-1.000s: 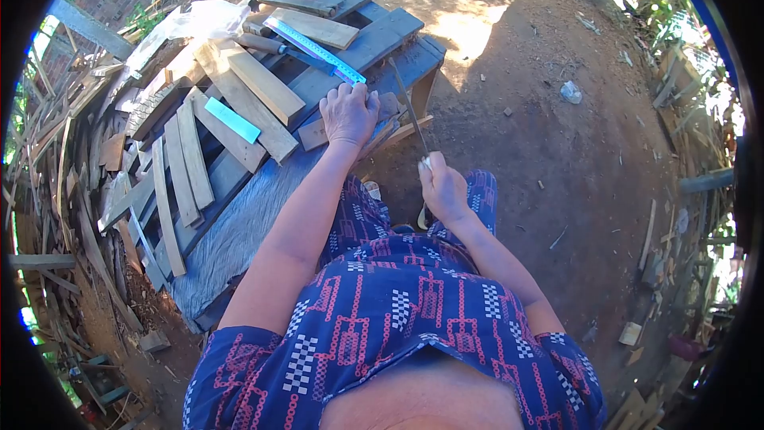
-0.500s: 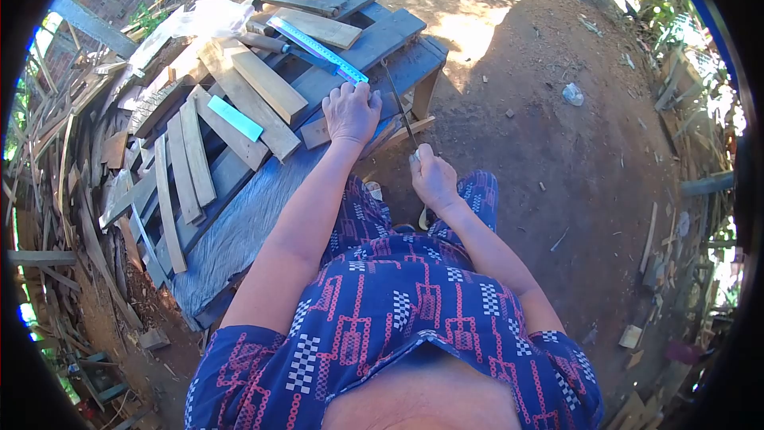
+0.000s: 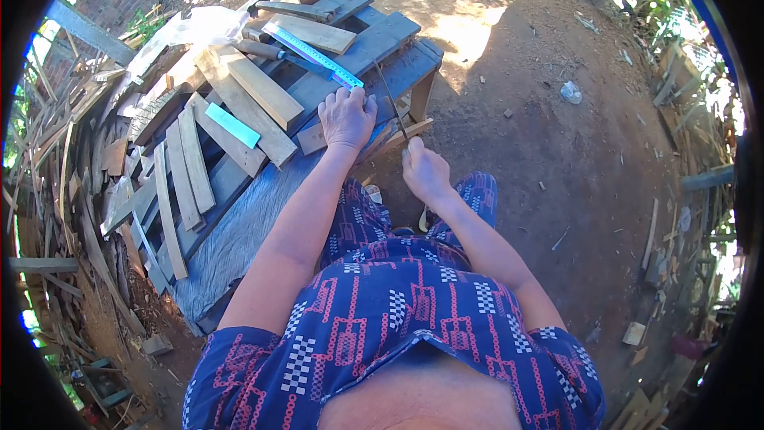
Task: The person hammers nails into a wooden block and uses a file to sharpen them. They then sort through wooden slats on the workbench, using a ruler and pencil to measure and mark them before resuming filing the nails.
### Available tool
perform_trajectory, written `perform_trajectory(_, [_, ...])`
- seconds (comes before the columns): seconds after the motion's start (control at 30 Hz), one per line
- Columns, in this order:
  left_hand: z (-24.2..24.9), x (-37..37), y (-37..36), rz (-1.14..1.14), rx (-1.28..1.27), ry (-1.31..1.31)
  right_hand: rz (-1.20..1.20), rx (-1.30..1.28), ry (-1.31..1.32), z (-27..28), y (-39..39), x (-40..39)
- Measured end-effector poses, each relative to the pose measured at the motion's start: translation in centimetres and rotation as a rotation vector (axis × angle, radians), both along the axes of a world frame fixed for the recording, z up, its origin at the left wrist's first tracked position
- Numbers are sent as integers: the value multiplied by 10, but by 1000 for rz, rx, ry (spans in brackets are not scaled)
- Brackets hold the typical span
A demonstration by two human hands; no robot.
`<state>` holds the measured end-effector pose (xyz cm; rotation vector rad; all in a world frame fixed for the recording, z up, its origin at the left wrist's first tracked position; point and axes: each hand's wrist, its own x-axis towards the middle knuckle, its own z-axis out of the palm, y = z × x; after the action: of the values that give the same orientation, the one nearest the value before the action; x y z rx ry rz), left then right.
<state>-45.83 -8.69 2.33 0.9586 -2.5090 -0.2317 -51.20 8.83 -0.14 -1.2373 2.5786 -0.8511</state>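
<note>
My left hand (image 3: 348, 117) presses down on a short piece of wood (image 3: 313, 138) near the bench's right edge, its fingers curled over it. In my closed right hand (image 3: 426, 170) is a saw whose thin dark blade (image 3: 391, 101) points up and away, beside the wood. The fist hides the saw's handle. Just beyond my left fingertips lies a blue ruler (image 3: 314, 56). A tool with a round wooden handle (image 3: 260, 49) rests alongside it.
The slatted wooden bench (image 3: 390, 36) carries several loose boards (image 3: 265, 86) and a light-blue strip (image 3: 232, 125). Scrap wood (image 3: 87, 167) is heaped on the left. Clear plastic (image 3: 571, 92) lies on the dirt ground to the right.
My right hand has moved slightly forward and left with the saw, so the blade sits further over the bench. My left hand stays on the wood.
</note>
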Motion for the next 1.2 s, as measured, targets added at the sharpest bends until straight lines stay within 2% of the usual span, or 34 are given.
perform_trajectory(0.13, [3, 0, 2, 10, 2, 5, -12, 9, 9, 1, -4, -4])
perform_trajectory(0.27, [1, 2, 0, 0, 24, -20, 20, 34, -21, 8, 41, 15])
perform_trajectory(0.33, [1, 0, 0, -11, 45, -17, 3, 112, -116, 11, 58, 22])
perform_trajectory(0.4, [1, 1, 1, 0, 2, -16, 9, 118, -120, 8, 46, 19])
perform_trajectory(0.47, [-1, 2, 0, -11, -11, 2, 7, -15, -29, 0, 15, 7])
perform_trajectory(0.57, [1, 1, 0, -3, -12, -4, -11, 18, -33, 1, -17, -9])
perform_trajectory(0.7, [4, 2, 1, 4, 27, -35, 11, -23, -8, 3, 17, 4])
perform_trajectory(0.77, [2, 3, 0, 2, 30, -20, 14, 96, -96, 5, 49, 21])
perform_trajectory(0.87, [1, 2, 0, 2, 20, -16, 2, 112, -91, 11, 56, 27])
perform_trajectory(1.0, [0, 1, -1, 6, -18, 9, 12, -66, 47, -8, -12, -5])
perform_trajectory(1.1, [2, 1, -1, 11, 9, -21, 2, -44, -10, -2, -21, -11])
perform_trajectory(1.2, [0, 2, -1, 11, 5, -11, -6, -16, -32, -1, 19, 12])
